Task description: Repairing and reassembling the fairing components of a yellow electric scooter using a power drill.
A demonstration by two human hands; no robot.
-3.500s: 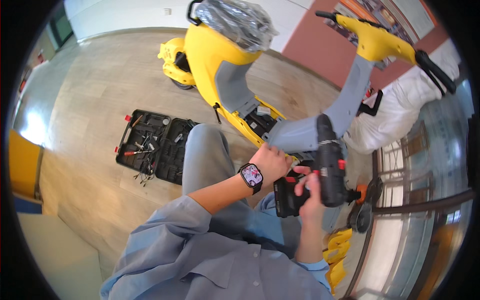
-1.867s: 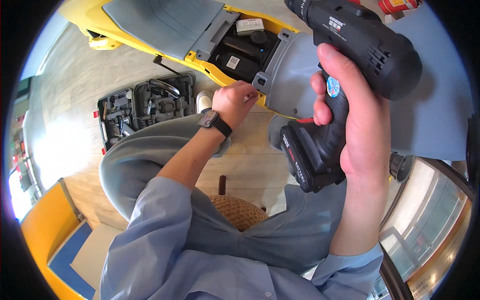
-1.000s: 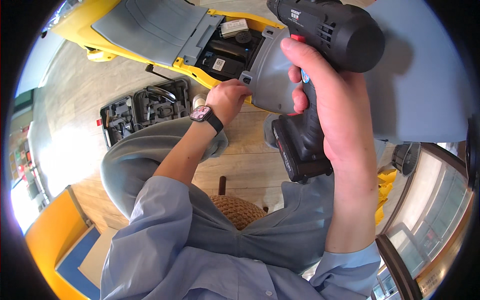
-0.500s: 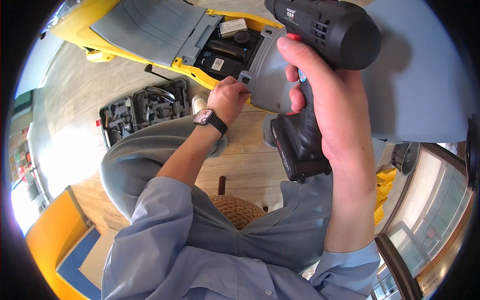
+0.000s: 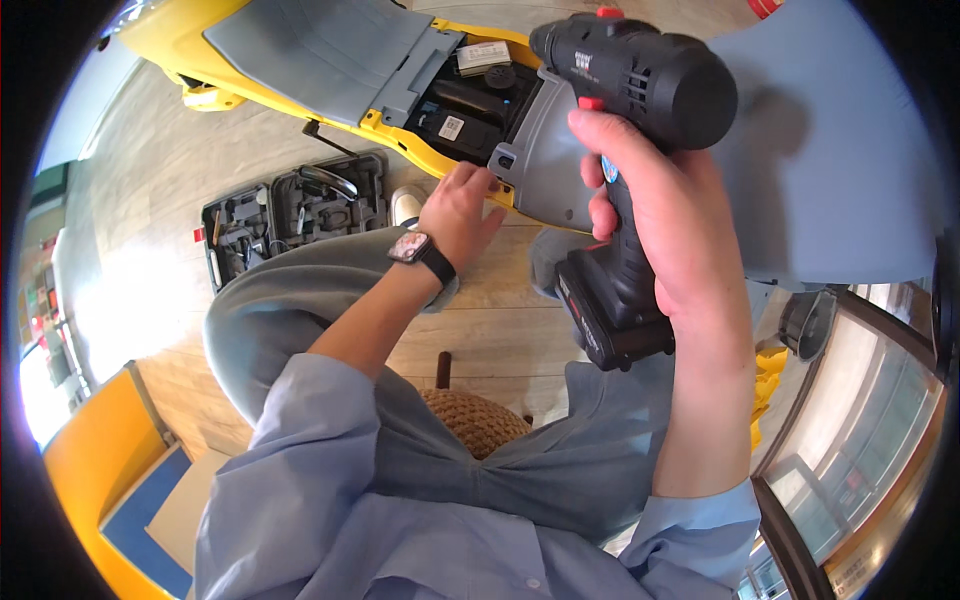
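Note:
My right hand point(image 5: 680, 225) is closed round the grip of a black cordless drill point(image 5: 680, 85), its thumb beside a red button and its chuck toward the upper left. Beneath the chuck, the yellow scooter body point(image 5: 405, 145) has an open compartment point(image 5: 470, 125) with black parts and a pale labelled block point(image 5: 483, 57). My left hand point(image 5: 455, 210) rests its bent fingertips at the yellow edge beside a bracket on the grey panel point(image 5: 545, 180), thumb apart. Whether a small fastener lies under those fingertips I cannot tell.
An open black tool case point(image 5: 325, 215) lies on the wooden floor left of the scooter. A woven stool point(image 5: 470, 420) is between my legs. Yellow and blue boards point(image 5: 105, 440) stand at lower left, a glass railing point(image 5: 840, 430) at right.
Compared with the first frame, my view is closer over the compartment and the drill is held higher. In the last half second my left thumb has parted from my fingers.

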